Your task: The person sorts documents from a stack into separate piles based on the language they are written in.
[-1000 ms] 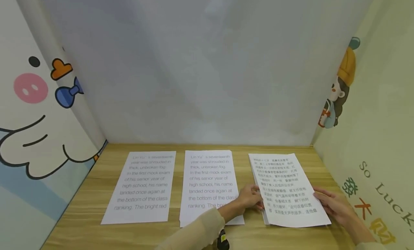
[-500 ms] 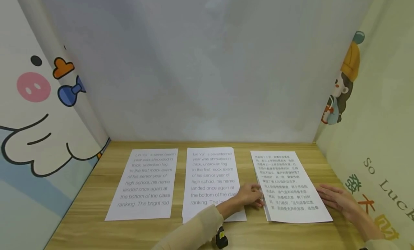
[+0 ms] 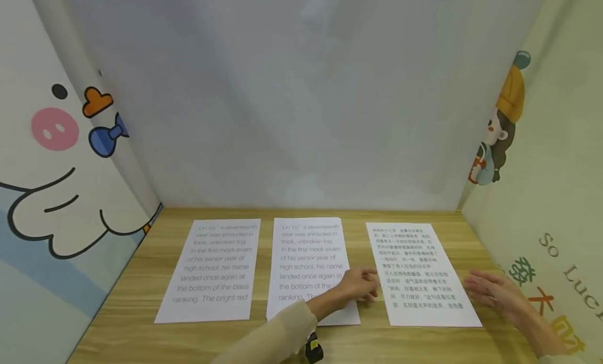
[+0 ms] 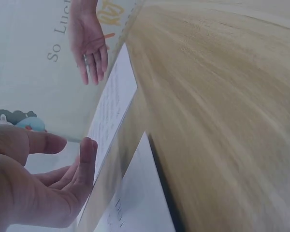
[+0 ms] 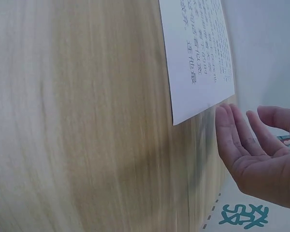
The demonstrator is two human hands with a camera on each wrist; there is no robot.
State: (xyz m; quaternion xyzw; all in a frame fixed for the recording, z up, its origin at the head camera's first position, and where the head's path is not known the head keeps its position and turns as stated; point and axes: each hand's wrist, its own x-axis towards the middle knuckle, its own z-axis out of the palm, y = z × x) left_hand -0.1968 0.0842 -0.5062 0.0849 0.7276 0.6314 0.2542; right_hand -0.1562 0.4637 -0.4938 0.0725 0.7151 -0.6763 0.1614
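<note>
A stack of paper printed in Chinese lies flat at the right of the table, its sheets lined up. My left hand hovers by its left edge with fingers relaxed and nothing in them; the forearm crosses the lower right corner of the middle English-printed paper. Just off the stack's right edge, my right hand holds its fingers fairly straight, palm turned inward. In the right wrist view, the fingertips are near a corner of the Chinese-printed paper. Another English-printed sheet lies at the left.
The wooden table meets a pale back wall. Cartoon-printed panels stand at the left and right, the right one close beside my right hand. A black device with a yellow mark shows under the left sleeve.
The stack of Chinese-printed paper went from uneven along its left side to lined up and flat. Both hands, earlier at its side edges, have drawn slightly outward from it.
</note>
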